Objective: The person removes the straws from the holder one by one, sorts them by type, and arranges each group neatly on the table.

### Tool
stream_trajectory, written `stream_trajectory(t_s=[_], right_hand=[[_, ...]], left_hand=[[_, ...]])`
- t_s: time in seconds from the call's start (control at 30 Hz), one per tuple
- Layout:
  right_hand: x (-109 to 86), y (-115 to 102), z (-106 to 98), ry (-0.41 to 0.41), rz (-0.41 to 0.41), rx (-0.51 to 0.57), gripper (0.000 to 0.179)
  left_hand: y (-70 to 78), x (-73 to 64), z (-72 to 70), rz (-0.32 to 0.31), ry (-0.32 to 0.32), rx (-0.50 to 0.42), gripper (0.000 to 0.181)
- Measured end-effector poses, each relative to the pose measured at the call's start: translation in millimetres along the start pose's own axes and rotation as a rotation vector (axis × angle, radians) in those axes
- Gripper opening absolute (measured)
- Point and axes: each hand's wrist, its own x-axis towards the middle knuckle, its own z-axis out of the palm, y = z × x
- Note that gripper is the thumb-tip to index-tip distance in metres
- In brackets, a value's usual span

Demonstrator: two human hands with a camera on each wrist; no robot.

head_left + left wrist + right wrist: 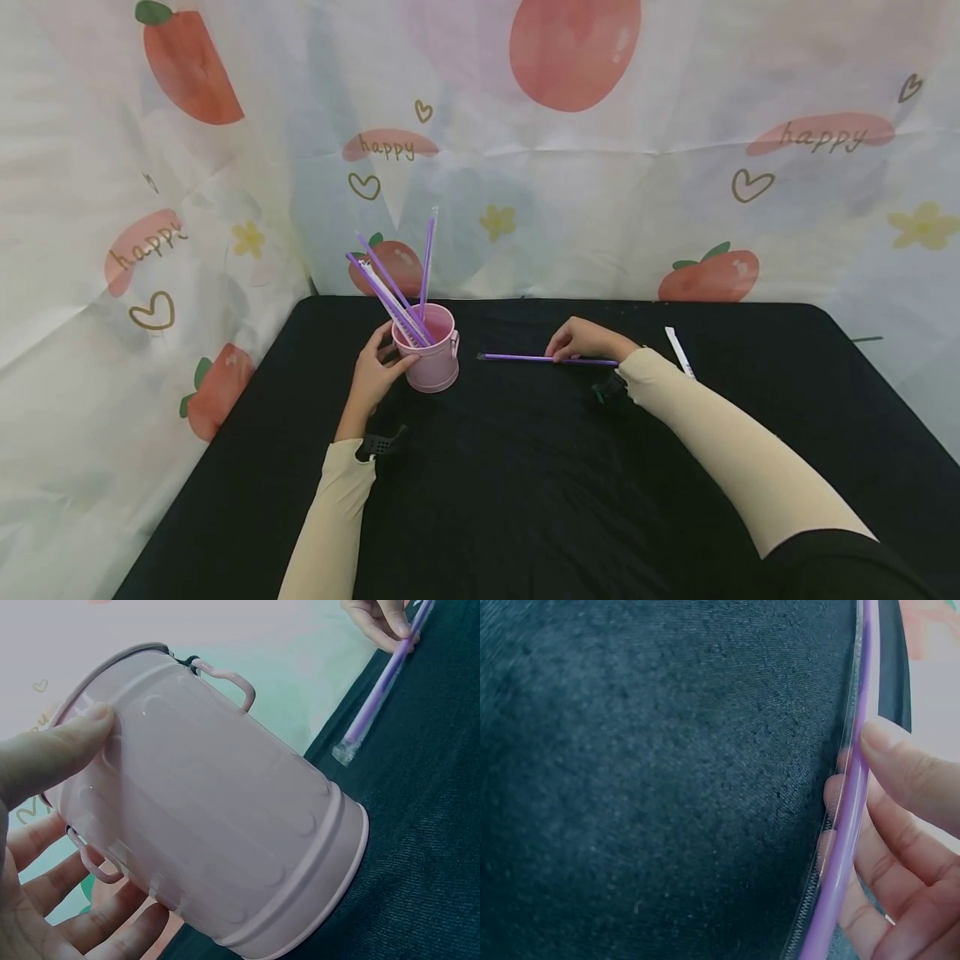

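A small pink metal bucket [432, 372] with side handles stands upright on the black cloth. My left hand [373, 375] grips it near the rim, thumb on the near side and fingers spread around the far side, as the left wrist view shows. Several purple straws [427, 262] lean out of the bucket, along with white paper-wrapped ones. To the right, my right hand [588, 340] pinches a purple straw [849, 817] in a clear plastic sleeve between thumb and fingers. This straw lies level, close over the cloth, its sealed end pointing at the bucket.
A white paper strip [678, 352] lies on the black tablecloth [495, 500], beyond my right forearm. Behind the table and along its left side hangs a pale curtain [585, 217] printed with fruit, hearts and flowers.
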Motion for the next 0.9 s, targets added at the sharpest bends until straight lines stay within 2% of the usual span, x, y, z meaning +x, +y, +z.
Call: stream_trajectory(t_s=[0.47,0.7,0.9], right_hand=[[-0.5,-1.5,2.0,0.008,-0.022,-0.054,0.012],[1.4,-0.4,3.3,0.022,0.006,-0.067,0.011],[0.5,1.3,3.5,0.034,-0.005,-0.078,0.012]], left_hand=[[-0.5,0.1,-0.3,0.002,-0.004,0.0,0.068],[1.4,-0.6,-0.7,-0.009,-0.003,0.009,0.068],[1.4,-0.8,-0.2,-0.009,0.0,0.005,0.068]])
